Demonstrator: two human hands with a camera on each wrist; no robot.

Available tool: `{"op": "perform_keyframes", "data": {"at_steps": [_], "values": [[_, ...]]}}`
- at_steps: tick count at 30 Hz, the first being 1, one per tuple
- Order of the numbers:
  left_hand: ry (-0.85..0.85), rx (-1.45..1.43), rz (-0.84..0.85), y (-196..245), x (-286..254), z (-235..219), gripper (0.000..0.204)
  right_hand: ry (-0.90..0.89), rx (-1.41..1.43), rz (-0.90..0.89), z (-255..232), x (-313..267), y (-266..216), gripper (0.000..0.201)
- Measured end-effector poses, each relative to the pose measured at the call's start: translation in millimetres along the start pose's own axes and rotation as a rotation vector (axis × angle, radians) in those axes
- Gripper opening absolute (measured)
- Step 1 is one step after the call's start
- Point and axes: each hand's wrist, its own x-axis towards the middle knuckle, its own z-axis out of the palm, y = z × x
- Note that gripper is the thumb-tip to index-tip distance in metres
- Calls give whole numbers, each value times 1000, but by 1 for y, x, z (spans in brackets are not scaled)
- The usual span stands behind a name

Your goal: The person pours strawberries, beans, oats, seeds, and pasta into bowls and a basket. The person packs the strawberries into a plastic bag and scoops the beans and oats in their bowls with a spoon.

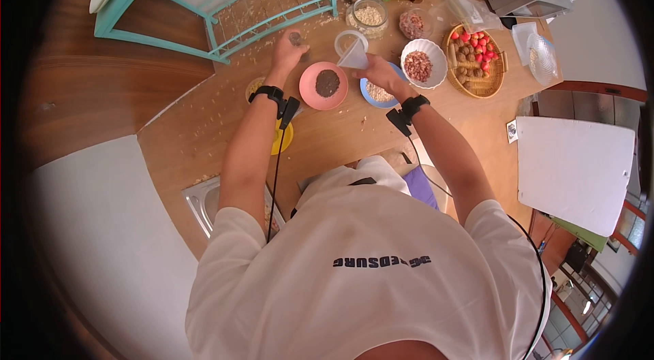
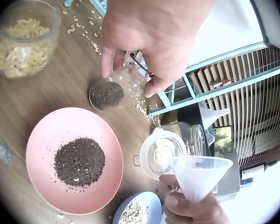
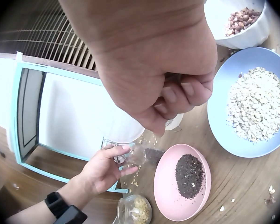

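Note:
My left hand (image 1: 286, 53) grips the top of a small glass clip jar (image 2: 106, 94), which has dark seeds in its bottom and a metal wire clasp by the fingers. Beside it on the table, a pink bowl (image 2: 39, 163) holds a heap of the same dark seeds. A translucent white funnel (image 2: 199, 177) is pinched by its narrow end in my right hand (image 1: 383, 75), wide mouth toward the left. The funnel is hidden behind the curled fingers in the right wrist view. Below that hand sits a blue bowl (image 3: 219, 112) of oat flakes.
Right of the blue bowl stand a white fluted bowl (image 1: 407, 53) of reddish nuts and a wicker basket (image 1: 496, 84) of fruit and walnuts. Glass jars line the back, including an oat jar (image 1: 368, 16). A teal rack (image 1: 272, 23) borders the left. Loose flakes dot the table.

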Motion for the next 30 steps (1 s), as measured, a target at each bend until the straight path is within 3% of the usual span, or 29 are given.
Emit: {"op": "perform_keyframes", "data": {"at_steps": [3, 5, 10, 13, 15, 18, 21, 23, 28, 30], "values": [[9, 38, -35, -2, -4, -4, 62, -12, 30, -60, 4, 17, 10, 41], [6, 65, -50, 7, -15, -10, 66, 4, -78, 33, 5, 24, 6, 41], [72, 18, -63, 4, -25, -17, 72, 22, -132, -81, 15, 47, 2, 43], [232, 58, -45, 15, -40, -22, 68, 79, -82, -136, 19, 47, -11, 47], [417, 60, -132, 30, -66, -26, 52, 121, -63, -144, 20, 42, -14, 49], [487, 35, -153, 48, -90, -26, 34, 135, -36, -143, 22, 43, -12, 48], [501, -48, -161, 66, -108, -22, 26, 100, 172, -206, 22, 49, -5, 47], [608, -104, -166, 63, -120, -15, 24, 75, 247, -238, 17, 59, 1, 49], [848, -162, -195, 53, -158, 3, 23, -71, 386, -313, 2, 43, -36, 51], [887, -140, -343, 51, -173, 5, 23, -80, 411, -345, -1, 46, -45, 50]]}}
